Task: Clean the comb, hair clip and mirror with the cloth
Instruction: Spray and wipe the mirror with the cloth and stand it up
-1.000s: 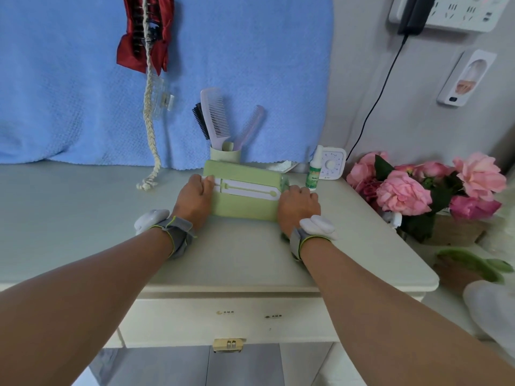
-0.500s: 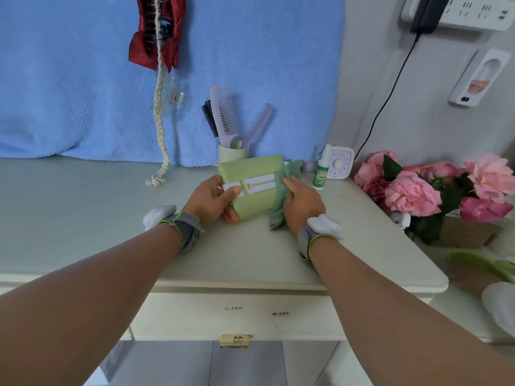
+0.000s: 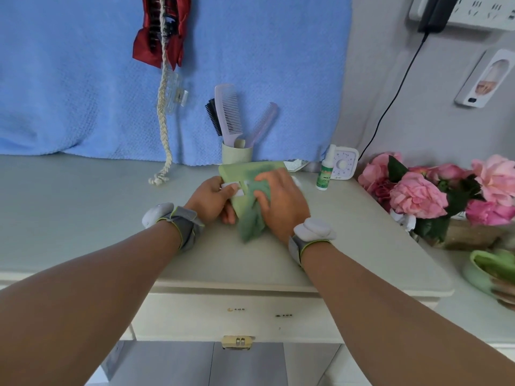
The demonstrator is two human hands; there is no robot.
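Note:
A light green folding mirror (image 3: 239, 169) with a white stripe lies closed on the cabinet top, tilted up at its near side. My left hand (image 3: 213, 200) grips its left edge, thumb on the stripe. My right hand (image 3: 280, 200) holds a green cloth (image 3: 252, 221) and presses it on the mirror's right part. Behind stands a pale green cup (image 3: 237, 154) with a lilac wide-tooth comb (image 3: 228, 112), a second lilac comb (image 3: 263, 122) and a black brush (image 3: 213, 117). A clear hair clip (image 3: 177, 91) and a red bow clip (image 3: 161, 32) hang on a braided cord.
A blue towel (image 3: 83, 79) hangs behind the cream cabinet top (image 3: 83, 218). A small spray bottle (image 3: 324, 171) and white timer (image 3: 345, 164) stand at the right rear. Pink flowers (image 3: 434, 188) in a basket and a green bowl (image 3: 490, 270) sit at the right.
Both hands first held the mirror's sides. My left hand lifted and turned it, while my right hand took the green cloth and moved it over the mirror's face toward the left.

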